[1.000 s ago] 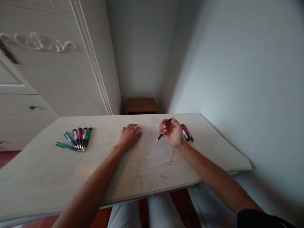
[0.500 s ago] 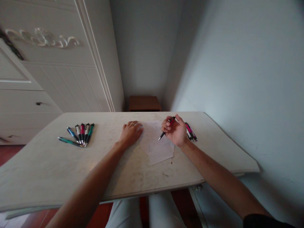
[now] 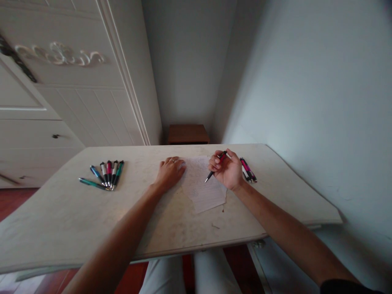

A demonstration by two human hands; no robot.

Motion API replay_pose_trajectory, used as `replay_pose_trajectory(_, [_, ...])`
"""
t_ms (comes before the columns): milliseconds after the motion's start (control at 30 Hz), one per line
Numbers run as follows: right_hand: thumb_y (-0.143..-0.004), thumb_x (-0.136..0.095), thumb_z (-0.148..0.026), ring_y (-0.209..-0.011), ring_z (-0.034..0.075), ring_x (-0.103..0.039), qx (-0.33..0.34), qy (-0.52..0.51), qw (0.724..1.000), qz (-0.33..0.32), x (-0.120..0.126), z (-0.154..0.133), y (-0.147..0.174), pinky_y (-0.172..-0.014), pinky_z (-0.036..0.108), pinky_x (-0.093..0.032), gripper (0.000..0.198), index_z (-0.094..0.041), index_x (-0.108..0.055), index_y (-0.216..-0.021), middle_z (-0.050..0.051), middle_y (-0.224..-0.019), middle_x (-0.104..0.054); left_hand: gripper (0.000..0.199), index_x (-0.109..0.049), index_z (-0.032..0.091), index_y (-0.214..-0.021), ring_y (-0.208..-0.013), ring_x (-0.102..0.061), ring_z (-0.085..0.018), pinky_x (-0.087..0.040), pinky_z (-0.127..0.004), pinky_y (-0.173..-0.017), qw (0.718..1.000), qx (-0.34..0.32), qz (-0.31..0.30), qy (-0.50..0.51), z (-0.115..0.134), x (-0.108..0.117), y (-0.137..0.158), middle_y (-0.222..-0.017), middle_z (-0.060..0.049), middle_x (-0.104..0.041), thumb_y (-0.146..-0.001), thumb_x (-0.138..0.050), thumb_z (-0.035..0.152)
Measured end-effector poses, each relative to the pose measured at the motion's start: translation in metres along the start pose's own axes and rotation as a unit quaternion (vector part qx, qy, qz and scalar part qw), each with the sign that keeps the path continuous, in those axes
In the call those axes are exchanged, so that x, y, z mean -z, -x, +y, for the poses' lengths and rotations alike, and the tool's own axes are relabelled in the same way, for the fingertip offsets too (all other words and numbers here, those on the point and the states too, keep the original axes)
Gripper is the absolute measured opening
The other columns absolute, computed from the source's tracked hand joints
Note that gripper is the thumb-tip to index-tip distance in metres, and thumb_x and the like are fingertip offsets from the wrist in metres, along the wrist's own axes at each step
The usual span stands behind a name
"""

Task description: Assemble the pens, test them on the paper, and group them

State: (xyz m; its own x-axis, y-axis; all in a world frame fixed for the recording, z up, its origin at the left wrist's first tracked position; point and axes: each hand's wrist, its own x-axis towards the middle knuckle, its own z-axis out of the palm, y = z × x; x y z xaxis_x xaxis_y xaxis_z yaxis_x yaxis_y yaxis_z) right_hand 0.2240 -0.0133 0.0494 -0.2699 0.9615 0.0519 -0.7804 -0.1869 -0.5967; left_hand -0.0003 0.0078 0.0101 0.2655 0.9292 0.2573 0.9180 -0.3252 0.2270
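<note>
White table (image 3: 61, 224); paper (image 3: 211, 197) on it looks written above, mostly bare below. Right hand (image 3: 229, 172) clasps pen (image 3: 210, 176) over paper; left hand (image 3: 170, 173), flattish, grips nothing visible at paper's left edge.

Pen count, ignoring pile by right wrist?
7. Red-and-black pen in the right hand; six fanned on the left of the table, left to right: teal pen, blue pen, white pen, red pen, second white pen, green pen. None looks hidden.

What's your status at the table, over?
Left hand at left edge of paper. Right hand gripping red-black pen, tip over paper. Nothing visible blocking the tip.
</note>
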Motion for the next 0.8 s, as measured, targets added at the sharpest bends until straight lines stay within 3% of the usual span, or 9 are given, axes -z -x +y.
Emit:
replay_pose_trajectory(267, [-0.094, -0.040, -0.054, -0.047, 0.010, -0.035, 0.018, -0.020, 1.000, -0.005, -0.0007, -0.0028, 0.0003, -0.048, 0.026, -0.033, 0.047, -0.019, -0.064, -0.075, -0.002, -0.056, -0.044, 0.040, -0.064, 0.023, -0.119, -0.125, -0.048, -0.029, -0.038, -0.046, -0.100, 1.000, 0.003, 0.004, -0.003, 0.0026, -0.0003, 0.0002, -0.133, -0.011, -0.058, -0.096, -0.040, 0.045])
replay_pose_trajectory(467, [-0.097, -0.041, -0.028, -0.038, 0.007, -0.024, 0.018, -0.001, 1.000, -0.016, 0.0008, -0.0062, 0.0012, -0.041, 0.022, -0.026, 0.030, -0.019, -0.064, -0.080, -0.007, -0.048, -0.035, 0.044, -0.060, 0.021, -0.126, -0.128, -0.045, -0.032, -0.036, -0.049, -0.102, 1.000, 0.004, -0.007, -0.021, 0.0047, 0.0003, 0.0013, -0.139, -0.014, -0.053, -0.094, -0.044, 0.048])
replay_pose_trajectory(567, [-0.095, -0.040, -0.026, -0.042, 0.008, -0.036, 0.020, 0.001, 1.000, -0.014, 0.0016, -0.0058, 0.0005, -0.045, 0.023, -0.034, 0.030, -0.019, -0.066, -0.082, -0.004, -0.052, -0.046, 0.045, -0.059, 0.018, -0.126, -0.130, -0.042, -0.034, -0.035, -0.051, -0.102, 0.999, 0.006, -0.008, -0.041, 0.0037, 0.0007, 0.0018, -0.141, -0.017, -0.050, -0.095, -0.042, 0.046])
replay_pose_trajectory(700, [-0.092, -0.042, -0.032, -0.063, 0.015, -0.058, 0.007, 0.019, 1.000, 0.007, 0.0049, -0.0057, -0.0016, -0.059, 0.030, -0.047, 0.030, -0.017, -0.068, -0.084, 0.006, -0.074, -0.066, 0.042, -0.058, 0.017, -0.125, -0.133, -0.039, -0.033, -0.035, -0.050, -0.103, 0.997, 0.027, -0.005, -0.069, -0.0003, 0.0021, 0.0018, -0.143, -0.017, -0.048, -0.097, -0.040, 0.041])
replay_pose_trajectory(800, [-0.093, -0.044, -0.039, -0.049, 0.012, -0.051, -0.021, 0.053, 0.998, -0.020, 0.0090, -0.0050, -0.0019, -0.053, 0.028, -0.044, 0.035, -0.017, -0.068, -0.081, 0.001, -0.057, -0.059, 0.038, -0.058, 0.016, -0.124, -0.134, -0.039, -0.031, -0.034, -0.049, -0.104, 0.997, 0.047, -0.002, -0.060, -0.0041, 0.0048, 0.0016, -0.143, -0.017, -0.048, -0.097, -0.040, 0.035])
